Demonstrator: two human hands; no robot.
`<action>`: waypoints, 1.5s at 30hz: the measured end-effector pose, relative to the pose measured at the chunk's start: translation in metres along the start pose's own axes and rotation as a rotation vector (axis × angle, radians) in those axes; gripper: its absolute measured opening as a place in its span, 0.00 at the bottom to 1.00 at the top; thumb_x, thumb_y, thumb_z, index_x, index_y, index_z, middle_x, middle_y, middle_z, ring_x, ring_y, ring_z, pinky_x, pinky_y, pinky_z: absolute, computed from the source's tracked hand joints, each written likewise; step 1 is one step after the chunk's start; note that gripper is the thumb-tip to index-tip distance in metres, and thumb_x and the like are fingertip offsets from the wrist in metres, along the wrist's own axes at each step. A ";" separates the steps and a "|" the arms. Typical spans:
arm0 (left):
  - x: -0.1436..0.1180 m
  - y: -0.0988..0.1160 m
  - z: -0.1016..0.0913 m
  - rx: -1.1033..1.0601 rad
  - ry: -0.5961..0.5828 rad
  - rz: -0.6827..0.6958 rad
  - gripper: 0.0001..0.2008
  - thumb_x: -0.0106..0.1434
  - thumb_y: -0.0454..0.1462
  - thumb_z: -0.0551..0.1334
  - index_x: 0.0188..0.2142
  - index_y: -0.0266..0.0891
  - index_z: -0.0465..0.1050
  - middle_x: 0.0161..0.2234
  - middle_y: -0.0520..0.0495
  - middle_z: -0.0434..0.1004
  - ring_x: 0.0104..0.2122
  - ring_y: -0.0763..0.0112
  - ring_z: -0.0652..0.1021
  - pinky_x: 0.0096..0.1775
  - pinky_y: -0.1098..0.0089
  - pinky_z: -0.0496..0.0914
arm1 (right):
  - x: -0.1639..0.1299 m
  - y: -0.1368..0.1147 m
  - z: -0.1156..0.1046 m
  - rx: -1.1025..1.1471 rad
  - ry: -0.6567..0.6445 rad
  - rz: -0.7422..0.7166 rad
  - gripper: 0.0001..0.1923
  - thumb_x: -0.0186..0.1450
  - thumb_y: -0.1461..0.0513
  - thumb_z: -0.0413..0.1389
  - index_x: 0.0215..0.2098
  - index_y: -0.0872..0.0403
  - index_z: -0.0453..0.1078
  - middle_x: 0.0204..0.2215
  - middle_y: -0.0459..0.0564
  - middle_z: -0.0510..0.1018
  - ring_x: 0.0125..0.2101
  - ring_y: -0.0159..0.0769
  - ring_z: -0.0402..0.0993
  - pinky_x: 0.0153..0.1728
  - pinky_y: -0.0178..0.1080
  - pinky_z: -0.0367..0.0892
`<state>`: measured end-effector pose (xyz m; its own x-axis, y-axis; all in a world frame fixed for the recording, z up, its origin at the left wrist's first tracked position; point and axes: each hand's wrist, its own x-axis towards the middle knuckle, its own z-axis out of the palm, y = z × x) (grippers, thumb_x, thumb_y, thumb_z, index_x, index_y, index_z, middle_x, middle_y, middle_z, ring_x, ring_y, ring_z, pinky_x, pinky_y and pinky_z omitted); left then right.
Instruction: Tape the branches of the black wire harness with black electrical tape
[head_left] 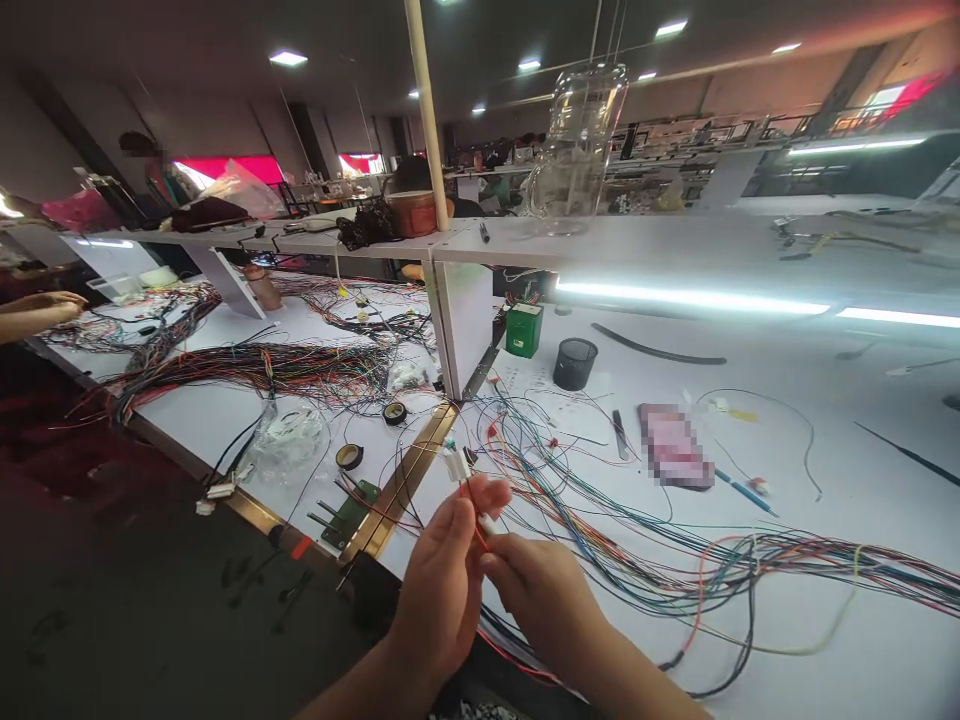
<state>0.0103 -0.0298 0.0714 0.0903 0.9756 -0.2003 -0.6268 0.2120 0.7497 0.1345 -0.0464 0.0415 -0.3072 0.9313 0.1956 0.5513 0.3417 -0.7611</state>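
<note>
Near the bench's front edge, my left hand (pixel 441 575) is closed around the lower end of a white wire connector (pixel 456 465), which points up and away from me. Red and dark wires (pixel 480 536) run down from it between my hands. My right hand (pixel 544 590) meets the left one and pinches these wires, thumb against fingers. A small white piece (pixel 488 524) shows just above the right fingertips; its kind is unclear. Behind my hands, a long bundle of coloured wires (pixel 637 530) spreads across the white bench (pixel 810 350).
A green box (pixel 524 330), a black mesh cup (pixel 575 364), and a blue pen (pixel 746 492) are on the bench. Left of me are a metal-pinned green block (pixel 349 515), tape rolls (pixel 349 457) and a thick wire bundle (pixel 255 372). Another person's arm (pixel 37 315) reaches in at far left.
</note>
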 end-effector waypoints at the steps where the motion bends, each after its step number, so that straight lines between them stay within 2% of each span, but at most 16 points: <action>1: -0.001 -0.002 0.000 0.007 0.006 -0.011 0.13 0.62 0.43 0.62 0.42 0.38 0.75 0.44 0.42 0.77 0.51 0.61 0.72 0.54 0.63 0.64 | 0.000 0.003 0.001 -0.059 0.011 -0.050 0.18 0.69 0.54 0.43 0.37 0.52 0.72 0.21 0.45 0.75 0.20 0.29 0.66 0.23 0.33 0.54; 5: 0.000 0.002 -0.003 0.147 -0.060 0.049 0.11 0.63 0.43 0.61 0.38 0.39 0.75 0.37 0.44 0.78 0.45 0.62 0.74 0.51 0.64 0.65 | -0.001 0.009 -0.020 -0.063 0.153 -0.127 0.15 0.68 0.53 0.47 0.38 0.52 0.71 0.22 0.46 0.76 0.22 0.30 0.69 0.25 0.33 0.59; 8: -0.001 0.007 -0.001 0.413 -0.210 0.040 0.11 0.65 0.43 0.59 0.39 0.39 0.76 0.43 0.43 0.75 0.47 0.61 0.72 0.52 0.63 0.63 | -0.001 0.002 -0.050 0.054 0.294 -0.122 0.13 0.66 0.54 0.51 0.46 0.52 0.67 0.34 0.50 0.78 0.33 0.33 0.73 0.33 0.36 0.67; 10: -0.003 0.007 0.002 0.570 -0.312 0.041 0.10 0.65 0.42 0.59 0.39 0.40 0.77 0.45 0.44 0.73 0.47 0.61 0.70 0.53 0.64 0.62 | -0.002 -0.006 -0.063 0.079 0.272 -0.211 0.16 0.65 0.58 0.54 0.51 0.50 0.65 0.42 0.51 0.76 0.41 0.35 0.72 0.40 0.39 0.69; 12: -0.006 0.004 0.004 0.625 -0.389 0.007 0.11 0.65 0.41 0.59 0.38 0.39 0.76 0.41 0.45 0.73 0.44 0.63 0.70 0.50 0.65 0.63 | -0.003 -0.012 -0.068 0.061 0.256 -0.282 0.14 0.66 0.63 0.54 0.50 0.48 0.67 0.41 0.49 0.77 0.42 0.34 0.72 0.41 0.39 0.70; 15: -0.009 -0.007 0.004 0.485 -0.408 -0.116 0.11 0.65 0.41 0.59 0.35 0.36 0.75 0.32 0.47 0.71 0.35 0.68 0.70 0.42 0.68 0.64 | -0.007 -0.018 -0.064 0.036 0.324 -0.305 0.14 0.66 0.67 0.52 0.47 0.48 0.69 0.36 0.46 0.79 0.37 0.32 0.74 0.38 0.38 0.71; 19: -0.012 -0.025 -0.002 0.205 -0.401 -0.213 0.10 0.66 0.41 0.58 0.40 0.37 0.73 0.30 0.48 0.70 0.32 0.72 0.69 0.40 0.69 0.64 | -0.012 -0.021 -0.060 0.039 0.419 -0.345 0.15 0.64 0.68 0.54 0.47 0.47 0.69 0.39 0.45 0.80 0.37 0.32 0.76 0.38 0.37 0.73; 21: -0.011 -0.029 -0.004 0.251 -0.421 -0.139 0.11 0.67 0.42 0.56 0.41 0.38 0.72 0.27 0.50 0.68 0.29 0.74 0.68 0.37 0.70 0.65 | -0.013 -0.022 -0.059 0.071 0.463 -0.239 0.12 0.64 0.66 0.55 0.44 0.46 0.71 0.37 0.45 0.81 0.36 0.33 0.78 0.37 0.37 0.74; 26: -0.003 -0.022 -0.004 0.848 -0.511 0.390 0.09 0.67 0.37 0.56 0.34 0.36 0.73 0.27 0.49 0.67 0.29 0.73 0.67 0.35 0.71 0.62 | -0.014 -0.017 -0.053 0.408 0.492 0.218 0.07 0.62 0.57 0.58 0.37 0.49 0.74 0.34 0.48 0.82 0.33 0.37 0.79 0.35 0.39 0.76; 28: 0.000 -0.019 -0.003 0.896 -0.542 0.347 0.11 0.67 0.37 0.55 0.32 0.35 0.72 0.27 0.49 0.67 0.29 0.73 0.67 0.34 0.71 0.62 | -0.015 -0.014 -0.050 0.501 0.518 0.291 0.09 0.60 0.55 0.59 0.37 0.50 0.74 0.35 0.49 0.82 0.34 0.39 0.79 0.37 0.41 0.77; 31: 0.001 -0.018 -0.004 0.779 -0.520 0.083 0.14 0.67 0.39 0.54 0.27 0.35 0.67 0.25 0.51 0.63 0.27 0.75 0.64 0.31 0.72 0.60 | -0.018 -0.007 -0.050 0.550 0.478 0.282 0.10 0.60 0.55 0.60 0.39 0.49 0.74 0.38 0.50 0.81 0.37 0.39 0.79 0.41 0.42 0.75; 34: -0.001 -0.021 -0.005 0.695 -0.522 -0.042 0.15 0.67 0.41 0.54 0.26 0.35 0.65 0.24 0.53 0.58 0.26 0.76 0.60 0.29 0.72 0.58 | -0.021 0.003 -0.054 0.628 0.212 0.243 0.16 0.62 0.55 0.58 0.48 0.47 0.71 0.41 0.51 0.80 0.42 0.40 0.77 0.45 0.44 0.74; 36: -0.004 -0.023 -0.004 0.721 -0.555 -0.002 0.14 0.68 0.40 0.52 0.30 0.35 0.68 0.25 0.52 0.60 0.26 0.75 0.61 0.30 0.72 0.59 | -0.022 0.010 -0.052 0.686 0.080 0.232 0.16 0.64 0.55 0.57 0.50 0.47 0.70 0.43 0.52 0.80 0.44 0.40 0.76 0.48 0.46 0.72; 40: -0.007 -0.026 0.002 0.925 -0.612 0.302 0.12 0.68 0.37 0.51 0.35 0.35 0.71 0.31 0.47 0.67 0.32 0.71 0.66 0.38 0.68 0.61 | -0.024 0.018 -0.032 0.843 0.269 0.243 0.11 0.66 0.53 0.54 0.43 0.48 0.70 0.43 0.52 0.79 0.46 0.40 0.73 0.49 0.45 0.69; 42: -0.006 -0.029 0.004 0.928 -0.577 0.299 0.14 0.68 0.38 0.50 0.33 0.35 0.71 0.30 0.47 0.67 0.31 0.71 0.66 0.37 0.69 0.61 | -0.024 0.020 -0.022 0.917 0.375 0.275 0.10 0.66 0.53 0.54 0.42 0.48 0.69 0.43 0.51 0.79 0.46 0.39 0.73 0.49 0.45 0.69; 45: -0.002 -0.032 0.003 0.805 -0.512 0.173 0.17 0.69 0.42 0.50 0.31 0.35 0.71 0.28 0.49 0.66 0.29 0.73 0.65 0.34 0.70 0.62 | -0.025 0.024 -0.015 0.916 0.385 0.345 0.12 0.64 0.53 0.56 0.44 0.48 0.68 0.44 0.52 0.78 0.43 0.38 0.73 0.47 0.42 0.70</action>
<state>0.0318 -0.0386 0.0497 0.4917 0.8639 0.1092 0.0369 -0.1460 0.9886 0.1671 -0.0593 0.0278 0.1104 0.9921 -0.0596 -0.2851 -0.0259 -0.9581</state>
